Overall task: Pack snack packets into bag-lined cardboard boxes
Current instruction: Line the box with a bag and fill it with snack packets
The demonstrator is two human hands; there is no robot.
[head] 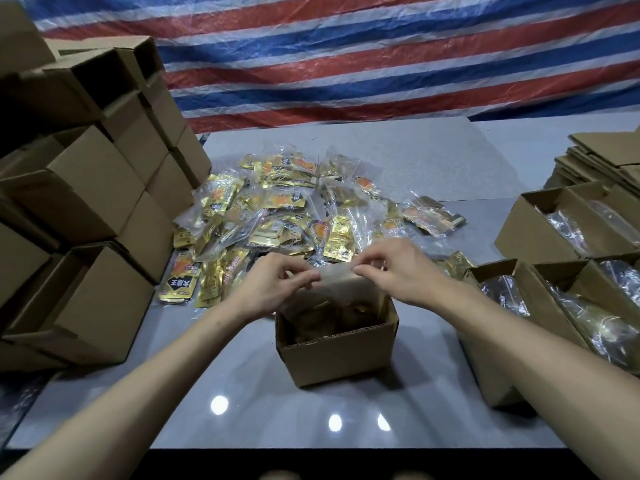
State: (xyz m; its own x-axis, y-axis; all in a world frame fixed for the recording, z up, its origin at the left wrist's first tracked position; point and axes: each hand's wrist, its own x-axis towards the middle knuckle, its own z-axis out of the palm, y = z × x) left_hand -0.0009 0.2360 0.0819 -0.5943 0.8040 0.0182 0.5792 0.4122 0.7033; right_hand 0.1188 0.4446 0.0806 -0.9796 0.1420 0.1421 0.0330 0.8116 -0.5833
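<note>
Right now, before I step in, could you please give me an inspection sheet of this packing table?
Surface: grey table, glossy, with light reflections near the front edge.
Job's things: open box at centre front, clear bag at its far rim; packet pile behind it; bag-lined boxes at right.
Clutter: flattened cartons stacked far right.
Grippers: left hand and right hand both pinch the bag's top edge.
Cables: nothing seen.
Surroundings: made-up boxes stacked at left; striped tarp behind.
</note>
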